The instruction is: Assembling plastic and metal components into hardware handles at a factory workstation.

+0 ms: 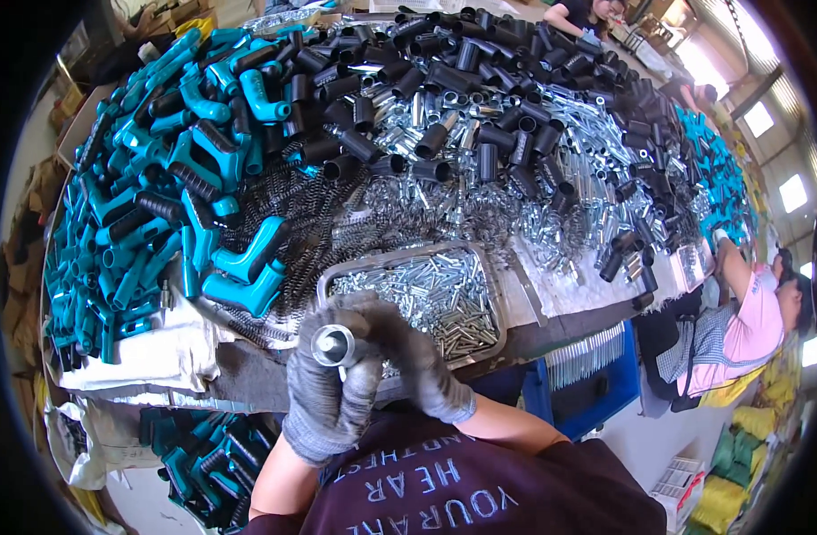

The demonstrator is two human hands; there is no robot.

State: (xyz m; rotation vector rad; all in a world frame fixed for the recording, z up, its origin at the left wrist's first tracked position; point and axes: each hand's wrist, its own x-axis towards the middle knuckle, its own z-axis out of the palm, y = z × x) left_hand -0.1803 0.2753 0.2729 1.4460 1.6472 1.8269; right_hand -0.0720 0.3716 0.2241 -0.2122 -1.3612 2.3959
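Note:
A round metal tube is held up in front of me, its open end facing me and something pale showing inside. My left hand, in a grey knit glove, is closed round it. My right hand, gloved too, comes in from the right with curled fingers against the same tube; motion blurs them, and the rest of the tube is hidden. Just beyond both hands a metal tray holds small silvery pins and screws, with brassy ones near its right corner.
Teal angled handles with black grips are heaped at left. Black plastic sleeves, silvery metal tubes and springs cover the middle and back. A blue crate stands below the table edge. Other people sit at right and far back.

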